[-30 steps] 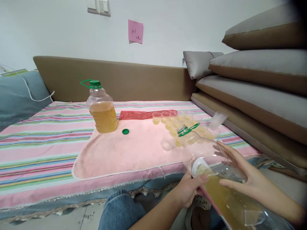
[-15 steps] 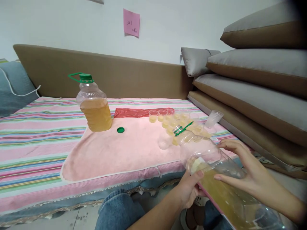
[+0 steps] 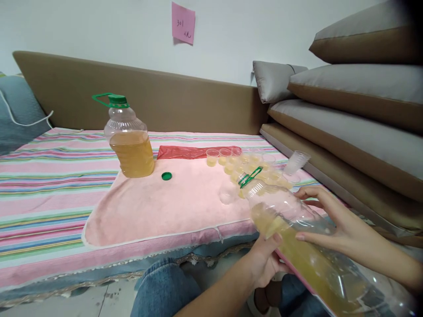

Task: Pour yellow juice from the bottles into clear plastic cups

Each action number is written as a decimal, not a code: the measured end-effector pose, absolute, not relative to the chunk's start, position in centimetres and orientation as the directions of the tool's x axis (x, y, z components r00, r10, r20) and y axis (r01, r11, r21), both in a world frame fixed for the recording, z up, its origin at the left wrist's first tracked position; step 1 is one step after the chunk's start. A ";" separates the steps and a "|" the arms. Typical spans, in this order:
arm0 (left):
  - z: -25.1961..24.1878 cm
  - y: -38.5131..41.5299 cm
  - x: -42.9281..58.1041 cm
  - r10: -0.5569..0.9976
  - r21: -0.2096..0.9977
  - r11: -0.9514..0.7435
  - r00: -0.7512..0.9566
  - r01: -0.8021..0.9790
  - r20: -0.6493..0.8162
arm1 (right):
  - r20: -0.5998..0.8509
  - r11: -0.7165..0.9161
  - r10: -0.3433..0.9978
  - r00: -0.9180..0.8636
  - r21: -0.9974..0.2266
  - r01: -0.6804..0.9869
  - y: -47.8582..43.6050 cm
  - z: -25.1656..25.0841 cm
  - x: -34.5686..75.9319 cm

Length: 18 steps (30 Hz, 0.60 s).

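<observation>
I hold a large clear plastic jug of yellow liquid, tilted with its open neck toward a small clear cup on the pink towel. My left hand grips the jug from below. My right hand wraps its upper side. The liquid has run up toward the jug's neck. Several small cups holding yellow liquid stand in rows beyond. A green cap lies loose on the towel.
A second capped jug, half full, stands at the towel's back left. A red bag lies behind the cups, and a tipped stack of empty cups at right. Cushions pile up on the right. My knee is below the edge.
The jug has tipped further down toward the cup, and the liquid has slid forward to its neck. My view has shifted slightly right and down.
</observation>
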<state>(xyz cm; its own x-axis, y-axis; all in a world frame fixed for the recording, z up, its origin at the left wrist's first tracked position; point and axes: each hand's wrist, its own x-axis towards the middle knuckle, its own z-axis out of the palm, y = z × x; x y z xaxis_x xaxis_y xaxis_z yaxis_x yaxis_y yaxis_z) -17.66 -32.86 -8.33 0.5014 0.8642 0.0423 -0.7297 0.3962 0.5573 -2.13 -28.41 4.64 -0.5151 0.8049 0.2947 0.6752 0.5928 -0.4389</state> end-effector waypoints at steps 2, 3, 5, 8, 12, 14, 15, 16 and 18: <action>-8.2 -32.9 -17.7 0.862 0.555 0.395 0.504 -0.732 0.051 | 0.277 0.593 0.804 -0.527 -0.449 0.668 -28.3 4.9 -2.2; -8.1 -33.0 -17.7 0.862 0.551 0.397 0.504 -0.734 0.050 | 0.266 0.592 0.804 -0.532 -0.453 0.667 -28.2 5.0 -2.2; -8.1 -33.0 -17.7 0.862 0.539 0.403 0.504 -0.740 0.048 | 0.249 0.586 0.806 -0.537 -0.462 0.666 -28.1 5.3 -2.3; -8.2 -32.9 -17.6 0.863 0.509 0.412 0.502 -0.756 0.047 | 0.233 0.581 0.808 -0.541 -0.462 0.670 -28.0 5.6 -2.5; -8.0 -32.9 -17.6 0.861 0.493 0.422 0.506 -0.761 0.043 | 0.236 0.595 0.799 -0.553 -0.440 0.673 -27.7 6.0 -2.7; -7.6 -32.9 -17.7 0.858 0.490 0.426 0.512 -0.760 0.049 | 0.238 0.601 0.795 -0.557 -0.433 0.672 -27.6 6.2 -2.8; -7.5 -32.9 -17.7 0.856 0.491 0.428 0.515 -0.759 0.049 | 0.237 0.599 0.797 -0.556 -0.431 0.675 -27.6 6.3 -2.9; -7.3 -32.9 -17.7 0.855 0.490 0.432 0.516 -0.757 0.043 | 0.234 0.594 0.800 -0.552 -0.430 0.679 -27.6 6.5 -2.9; -7.1 -32.9 -17.7 0.858 0.489 0.441 0.513 -0.753 0.016 | 0.224 0.585 0.807 -0.547 -0.433 0.686 -27.5 6.8 -3.1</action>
<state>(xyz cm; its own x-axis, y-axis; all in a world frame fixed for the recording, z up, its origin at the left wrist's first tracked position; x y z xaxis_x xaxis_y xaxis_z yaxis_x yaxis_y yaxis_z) -17.70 -32.92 -7.14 0.5128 0.8584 0.0156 -0.7529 0.4409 0.4887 -3.10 -27.53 6.83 -0.5468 0.8067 0.2242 0.6858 0.5851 -0.4328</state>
